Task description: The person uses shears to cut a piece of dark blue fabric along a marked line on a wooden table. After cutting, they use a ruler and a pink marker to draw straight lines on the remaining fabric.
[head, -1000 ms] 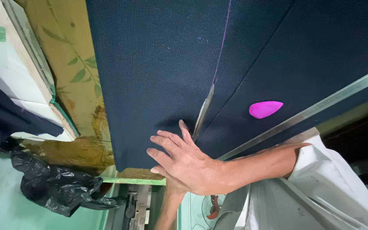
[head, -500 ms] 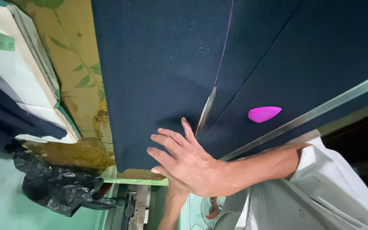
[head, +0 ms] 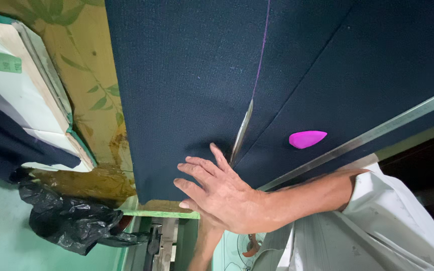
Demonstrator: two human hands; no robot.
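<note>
Plainly, the cut could wander off its line if the cloth creeps.

Dark navy cloth (head: 177, 75), finely woven and matte, covers the desk (head: 91, 75) to its near edge. A thin steel scissor blade (head: 242, 133) follows a purple chalk line (head: 262, 50). The left hand (head: 222, 195) presses flat, fingers spread wide. The right hand is hidden, so I cannot tell its grip. A pink chalk wedge (head: 306, 139) and metal ruler (head: 377, 133) could snag.

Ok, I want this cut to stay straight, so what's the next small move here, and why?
Probably ease the scissor blade a short way forward along the purple line. Its tip sits right on that line, the dark cloth ahead looks uncut, and the right hand lies flat on the cloth beside the blade.
</note>
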